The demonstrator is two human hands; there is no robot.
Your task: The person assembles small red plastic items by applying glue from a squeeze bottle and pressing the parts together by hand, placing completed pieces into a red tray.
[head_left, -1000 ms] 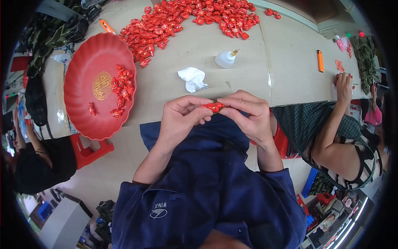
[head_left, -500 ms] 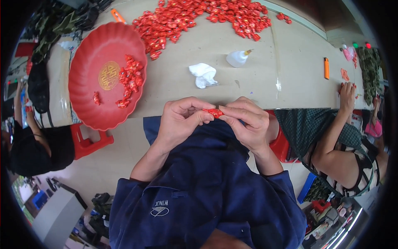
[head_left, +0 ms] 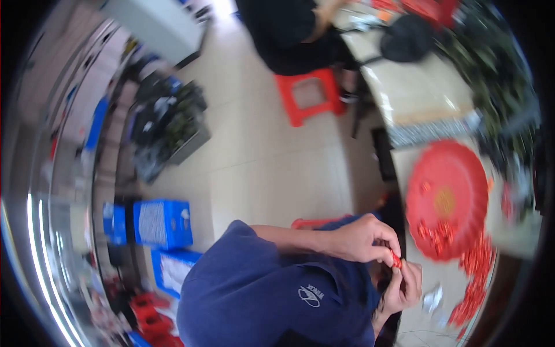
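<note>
Between my two hands is a small shiny red twist-wrapped candy (head_left: 396, 260). My left hand (head_left: 367, 240) pinches one end of it with thumb and fingertips. The fingers of my right hand (head_left: 404, 286) close on the other end. Both hands are at the table's edge, in front of my dark blue clothing. Just beyond them stands a red scalloped tray (head_left: 462, 168) with several similar red candies (head_left: 437, 236) inside. A large heap of the same candies (head_left: 477, 283) lies past the tray. Near my right hand rests a crumpled white tissue (head_left: 432, 299).
A red stool (head_left: 312, 95) stands on the floor beside a seated person in black (head_left: 289, 34). Blue boxes (head_left: 162, 222) and a grey bin with dark greenery (head_left: 185, 124) are on the floor to the left. Dark green foliage (head_left: 485, 75) covers the table's far side.
My view has swung sharply to the left, blurring the picture and bringing floor, bin and boxes into sight. Both hands keep hold of the red candy.
</note>
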